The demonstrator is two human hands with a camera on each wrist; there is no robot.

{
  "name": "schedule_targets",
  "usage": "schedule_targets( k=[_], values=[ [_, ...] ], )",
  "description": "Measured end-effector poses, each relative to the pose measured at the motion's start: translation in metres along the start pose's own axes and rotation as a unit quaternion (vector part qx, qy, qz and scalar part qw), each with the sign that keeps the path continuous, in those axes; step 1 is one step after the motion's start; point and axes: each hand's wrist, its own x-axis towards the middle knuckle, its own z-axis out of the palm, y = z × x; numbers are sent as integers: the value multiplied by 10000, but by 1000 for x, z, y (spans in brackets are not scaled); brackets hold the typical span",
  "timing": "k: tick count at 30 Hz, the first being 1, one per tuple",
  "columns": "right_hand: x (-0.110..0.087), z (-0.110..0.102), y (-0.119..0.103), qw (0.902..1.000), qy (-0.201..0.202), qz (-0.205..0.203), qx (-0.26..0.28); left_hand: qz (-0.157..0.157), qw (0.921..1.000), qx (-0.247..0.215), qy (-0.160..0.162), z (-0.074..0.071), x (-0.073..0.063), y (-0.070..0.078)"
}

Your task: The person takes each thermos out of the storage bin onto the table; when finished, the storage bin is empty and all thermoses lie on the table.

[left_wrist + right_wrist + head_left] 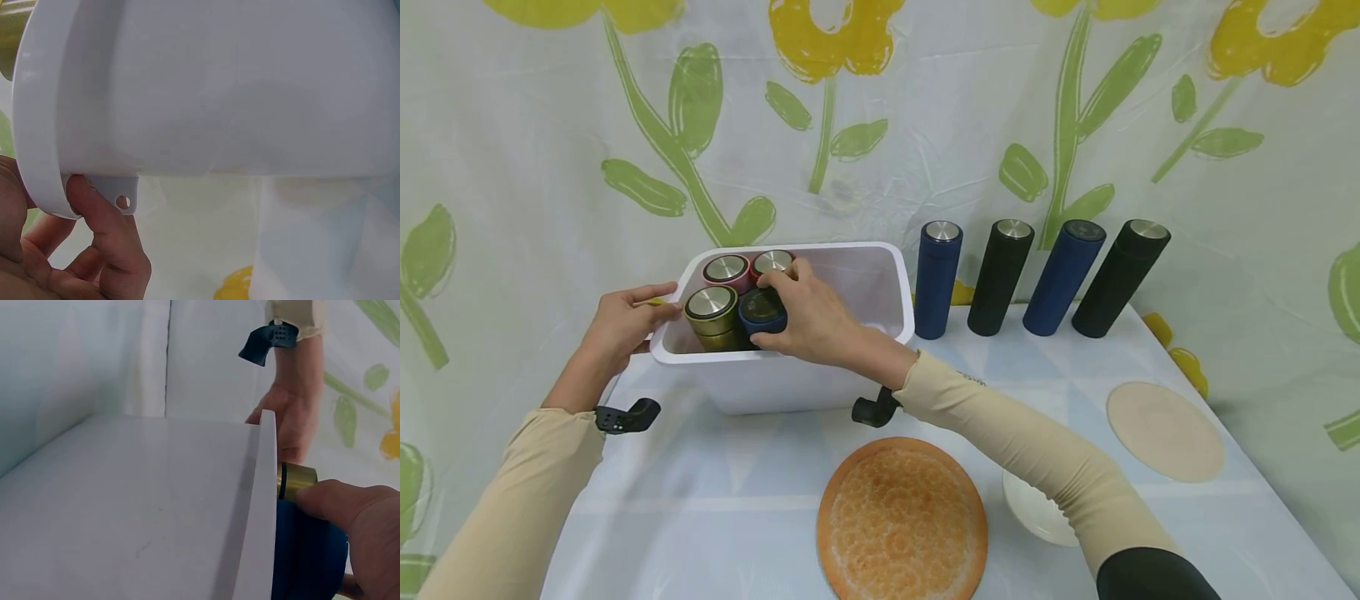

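Observation:
A white plastic bin (805, 387) stands on the table, its left end rim held by my left hand (613, 329). In the left wrist view, fingers (103, 215) of that hand curl under the rim beside a small tab with a hole. My right hand (812, 312) reaches over the near rim and grips a blue thermos bottle (763, 315) by its upper part, thumb on the near side. To its left is a gold thermos bottle (712, 321) with a silver lid. Behind them stand two pinkish-red thermos bottles (727, 268), also silver-topped. The lower parts of all these are hidden inside the bin.
Right of the bin stand a blue bottle (937, 283), a black bottle (998, 279), another blue bottle (1062, 282) and another black bottle (1118, 283). Nearer lie a round bread-patterned mat (901, 525), a white dish (1037, 512) partly under my right sleeve, and a beige disc (1165, 432).

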Motion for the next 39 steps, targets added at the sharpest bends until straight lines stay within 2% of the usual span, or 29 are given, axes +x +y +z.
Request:
schedule_targets(
  k=[7, 21, 30, 39],
  values=[
    [2, 2, 4, 9984, -346, -70, 442, -20, 10000, 7, 37, -1, -1, 0],
    [-1, 1, 12, 9955, -449, -30, 838, -42, 10000, 9, 62, -2, -4, -1],
    [-13, -7, 21, 9918, -291, 83, 1238, -66, 10000, -58, 37, 2, 0, -3],
    [-28, -24, 27, 9904, 178, -140, 1363, -3, 10000, -62, 39, 0, 2, -3]
  ],
)
